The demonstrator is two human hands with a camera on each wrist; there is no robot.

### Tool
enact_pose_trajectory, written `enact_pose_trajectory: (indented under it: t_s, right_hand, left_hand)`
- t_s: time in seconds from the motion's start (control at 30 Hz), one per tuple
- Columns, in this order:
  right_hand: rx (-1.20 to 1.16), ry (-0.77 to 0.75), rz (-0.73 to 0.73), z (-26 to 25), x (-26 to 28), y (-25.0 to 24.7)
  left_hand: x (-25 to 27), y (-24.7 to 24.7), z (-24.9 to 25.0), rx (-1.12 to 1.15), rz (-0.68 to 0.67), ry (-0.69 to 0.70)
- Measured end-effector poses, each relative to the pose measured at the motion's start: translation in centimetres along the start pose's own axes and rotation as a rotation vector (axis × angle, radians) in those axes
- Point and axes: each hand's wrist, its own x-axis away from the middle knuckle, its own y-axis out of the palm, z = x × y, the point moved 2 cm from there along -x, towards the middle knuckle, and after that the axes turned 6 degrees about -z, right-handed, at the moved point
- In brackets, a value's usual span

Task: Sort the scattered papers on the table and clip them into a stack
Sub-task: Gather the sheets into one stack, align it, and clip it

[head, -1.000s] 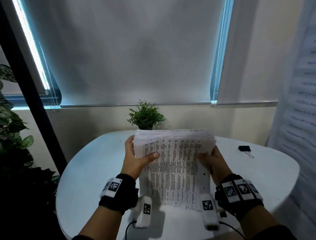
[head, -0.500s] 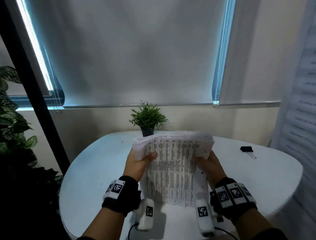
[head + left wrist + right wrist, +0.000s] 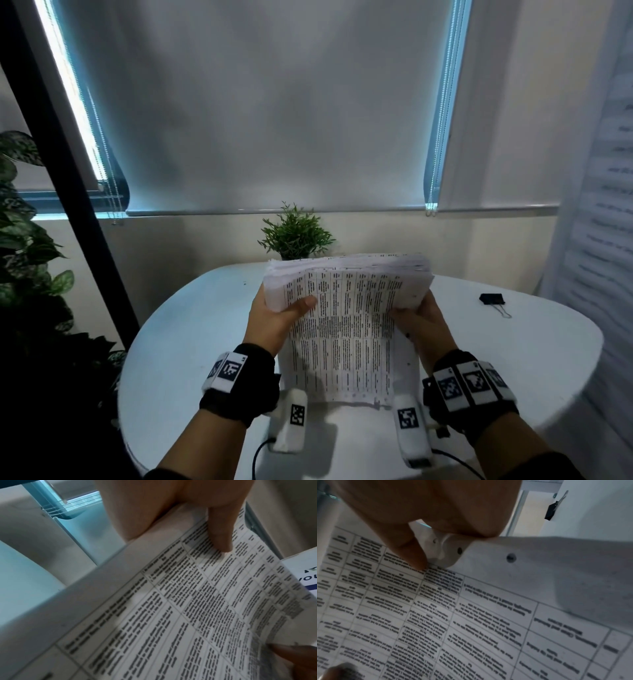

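A person stands at a round white table [image 3: 191, 342] set against a pale wall, under a window covered by a drawn grey roller blind [image 3: 274, 102] with daylight leaking down both edges. A small potted plant [image 3: 295, 233] sits at the far edge of the table, and a larger leafy plant [image 3: 24, 240] fills the left side of the room beside a dark slanting pole [image 3: 68, 171].

A thick stack of papers [image 3: 346, 329], printed with a table of text, is held upright above the middle of the table, its lower edge hanging free just over the surface and its upper part bent back away from the person. The left hand [image 3: 274, 318] grips the stack's left edge, thumb pressed flat on the front sheet and the fingers curled behind out of sight. The right hand [image 3: 423, 322] grips the right edge the same way; the right wrist view shows its thumb [image 3: 407, 553] pinching the punched margin of the sheets.

A black binder clip [image 3: 492, 298] lies on the table to the right, well apart from the papers. A white hanging sheet with lines of print [image 3: 603, 205] covers the right side.
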Motion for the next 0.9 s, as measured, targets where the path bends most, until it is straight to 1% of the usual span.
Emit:
enact_pose_trajectory:
  t_s: [0.1,0.2,0.3,0.43,0.5,0.6,0.7,0.8,0.9]
  right_hand:
    - [-0.014,0.018,-0.014,0.2,0.5,-0.2]
    - [0.001,0.014,0.013,1.0,0.5,-0.2]
    - [0.018,-0.008,-0.013,0.9,0.1,-0.3]
    - [0.056,-0.015,0.006,1.1,0.2,-0.7]
    - [0.088,-0.01,0.018,1.5,0.6,-0.5]
    - [0.115,-0.003,-0.023,0.7,0.6,-0.4]
    - [0.112,-0.028,-0.127,-1.2,0.5,-0.7]
    - [-0.004,-0.132,-0.075,-2.6,-0.4,-1.5]
    - [-0.074,-0.123,-0.081,-2.8,-0.9,-1.1]
  left_hand:
    - [0.4,-0.1,-0.6,0.018,-0.023,-0.009]
    - [0.7,0.0,-1.1,-0.005,0.005,-0.026]
    - [0.4,0.0,-0.4,0.026,0.019,-0.025]
    - [0.8,0.0,-0.7,0.019,-0.025,-0.02]
    - [1.1,0.4,-1.3,-0.003,0.003,-0.029]
    - [0.8,0.5,-1.4,-0.005,0.05,-0.039]
    - [0.6,0.1,-1.3,-0.019,0.034,-0.057]
    - [0.5,0.1,-1.2,0.0,0.001,-0.081]
    - [0.3,0.1,-1.1,0.014,-0.038,-0.099]
